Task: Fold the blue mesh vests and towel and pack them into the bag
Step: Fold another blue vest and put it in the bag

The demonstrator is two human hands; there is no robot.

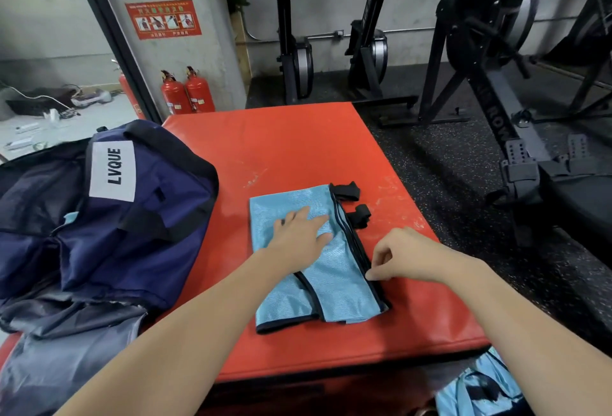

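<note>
Sat across most of the near view: a red padded mat (298, 137), with gym machines (496, 51) standing on the dark floor beyond and to the right. Slumped over the mat's left edge: a navy bag (139, 217), mouth sagging toward the near left, white label facing up, a scrap of light blue showing in a fold. Lay flat near the middle of the mat: a blue mesh vest (341, 283), folded lengthwise into a long panel, black-trimmed edges stacked along its right side and two black straps (351, 200) poking out at the far right corner. Waited off the mat's near right corner: more blue mesh (480, 389), unfolded.

Pressed flat on the vest's far half: the left hand (301, 233), fingers straight and spread. Pinched at the trimmed right edge: the right hand (394, 256), fingertips curled onto the binding.

Likely trouble from here: slippery mesh sliding on the smooth mat, stacked edges fanning apart once the left palm lifted, loose straps snagging or spilling out of the fold, and the slack bag mouth collapsing during packing.
</note>
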